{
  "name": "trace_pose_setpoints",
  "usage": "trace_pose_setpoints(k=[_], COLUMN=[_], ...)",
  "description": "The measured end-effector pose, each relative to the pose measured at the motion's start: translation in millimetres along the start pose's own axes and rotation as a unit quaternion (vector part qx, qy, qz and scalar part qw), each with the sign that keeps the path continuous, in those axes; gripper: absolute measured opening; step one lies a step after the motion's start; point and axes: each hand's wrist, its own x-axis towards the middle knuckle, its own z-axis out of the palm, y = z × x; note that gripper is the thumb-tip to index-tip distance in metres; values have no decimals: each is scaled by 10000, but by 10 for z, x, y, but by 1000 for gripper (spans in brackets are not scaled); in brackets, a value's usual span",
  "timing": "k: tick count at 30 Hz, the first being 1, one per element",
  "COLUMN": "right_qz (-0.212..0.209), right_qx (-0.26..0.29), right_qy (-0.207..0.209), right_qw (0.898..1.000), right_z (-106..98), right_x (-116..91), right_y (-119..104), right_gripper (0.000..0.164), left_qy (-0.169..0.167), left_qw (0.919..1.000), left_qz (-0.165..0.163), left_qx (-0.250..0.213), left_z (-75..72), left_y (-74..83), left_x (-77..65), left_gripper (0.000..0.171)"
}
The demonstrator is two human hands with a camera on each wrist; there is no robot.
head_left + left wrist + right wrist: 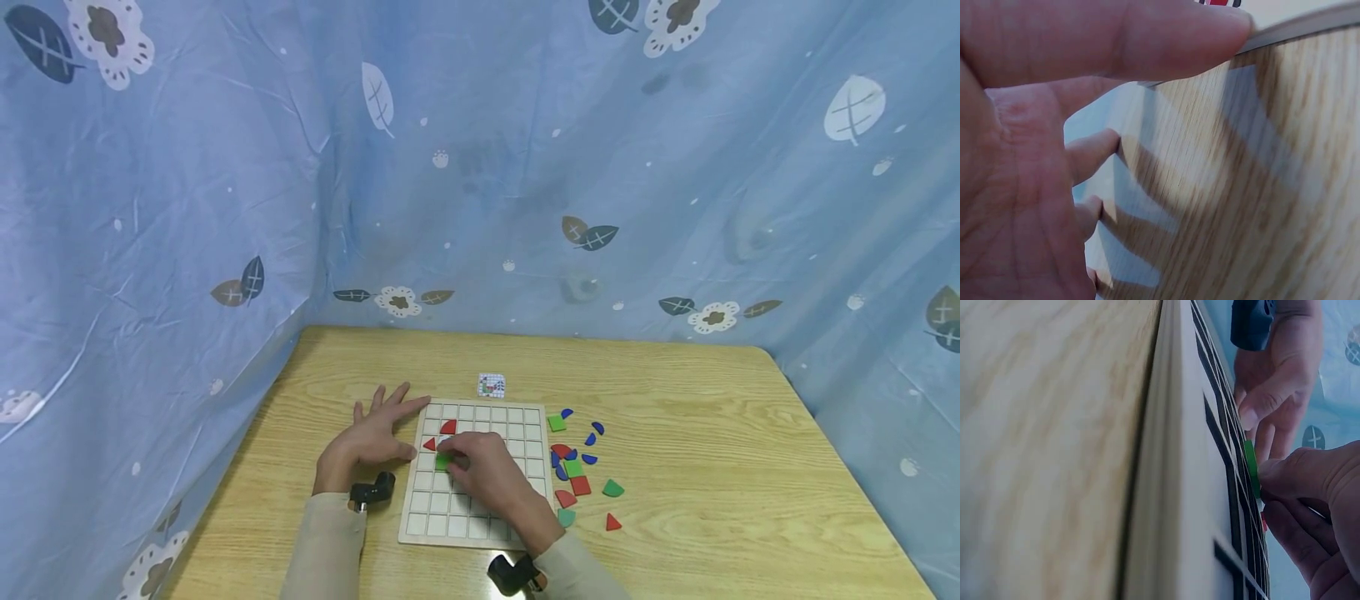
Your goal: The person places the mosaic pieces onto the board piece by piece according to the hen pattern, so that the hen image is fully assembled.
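Note:
A white gridded board (437, 526) with a pale wooden frame lies on the table. Over its left part, my right hand (489, 471) pinches a green square tile (442, 462) between thumb and fingertips. The tile's edge shows against the thumb in the right wrist view. Close by on the grid are a red quarter-circle tile (448, 427) and a red triangle tile (429, 444). My left hand (375, 435) rests with spread fingers beside the board, its thumb (1210, 37) along the left edge and its other fingertips down on the wood. My right hand covers several cells.
Right of the board lie scattered tiles: blue half-circles (589, 459), green squares (557, 423), a red square (581, 485), a green quarter-circle (612, 487) and a red triangle (612, 522). A small pattern card (491, 385) lies behind the board. A blue curtain (480, 183) surrounds the table.

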Motion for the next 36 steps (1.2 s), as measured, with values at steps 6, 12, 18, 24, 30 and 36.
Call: trace_pose_setpoints(k=[6, 12, 18, 24, 30, 36], right_qz=[89, 54, 221, 414, 546, 1157], right_qx=[-88, 66, 841, 1548, 1935, 2181], right_qy=[-37, -71, -349, -97, 177, 309], right_qw=[9999, 9999, 9956, 9870, 9794, 9685], right_z=[21, -47, -260, -485, -725, -1000], right_x=[8, -27, -101, -262, -509, -766], right_y=[4, -20, 36, 231, 499, 784], right_gripper=[22, 23, 26, 27, 30, 35], left_qy=[23, 27, 53, 79, 50, 59], left_qw=[10000, 10000, 10000, 9999, 10000, 9999], left_qz=[-19, -42, -68, -88, -63, -79], left_qx=[6, 44, 12, 10, -43, -95], left_z=[1, -2, -4, -2, 2, 9], left_y=[6, 28, 52, 58, 58, 52], left_x=[-1, -5, -24, -14, -8, -6], left_gripper=[90, 90, 90, 89, 90, 90])
